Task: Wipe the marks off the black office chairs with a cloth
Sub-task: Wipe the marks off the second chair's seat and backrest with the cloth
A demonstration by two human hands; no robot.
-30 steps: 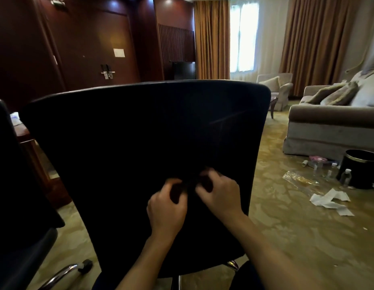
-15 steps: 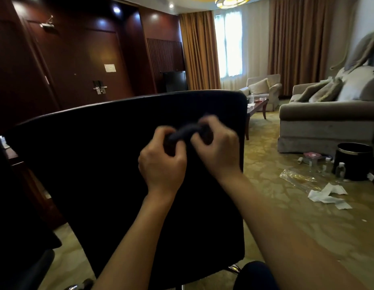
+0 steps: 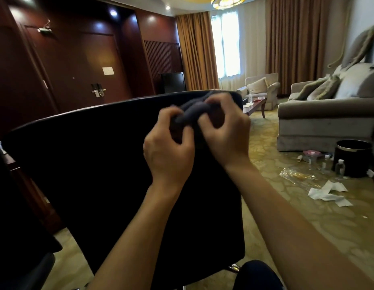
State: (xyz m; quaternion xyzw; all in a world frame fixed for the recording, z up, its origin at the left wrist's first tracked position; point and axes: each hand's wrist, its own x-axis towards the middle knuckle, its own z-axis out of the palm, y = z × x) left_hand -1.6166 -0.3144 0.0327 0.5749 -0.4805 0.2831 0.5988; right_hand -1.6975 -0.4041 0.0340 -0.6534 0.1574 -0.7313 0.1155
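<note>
Both hands are curled round a bunched dark grey cloth, held in front of the upper right part of the black office chair's backrest, just below its top edge. The left hand grips the cloth's lower left end with fingers folded in, while the right hand pinches its right side between thumb and bent fingers.
</note>
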